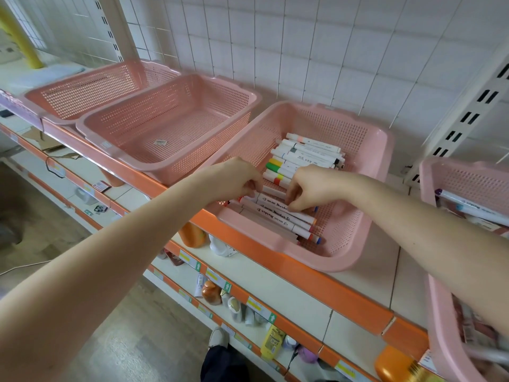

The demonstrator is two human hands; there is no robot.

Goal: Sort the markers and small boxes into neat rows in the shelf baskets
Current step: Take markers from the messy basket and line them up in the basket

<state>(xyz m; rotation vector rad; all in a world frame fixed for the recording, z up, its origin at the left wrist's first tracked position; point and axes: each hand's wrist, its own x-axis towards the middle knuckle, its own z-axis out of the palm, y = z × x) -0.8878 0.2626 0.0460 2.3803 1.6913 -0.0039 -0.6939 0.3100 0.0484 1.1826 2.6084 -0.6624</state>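
Both hands reach into the middle basket (355,232) on the shelf (303,288). The left hand (237,177) has its fingers curled, pinching the ends of the markers (278,216) lying in a row at the basket's 6 o'clock side. The right hand (308,186), just beside it at 3 o'clock, curls its fingers down around the same markers. A second row (305,154) lies at 12 o'clock. 2 more baskets (256,97) stand at 10 o'clock, and another (468,177) at 3 o'clock holds markers.
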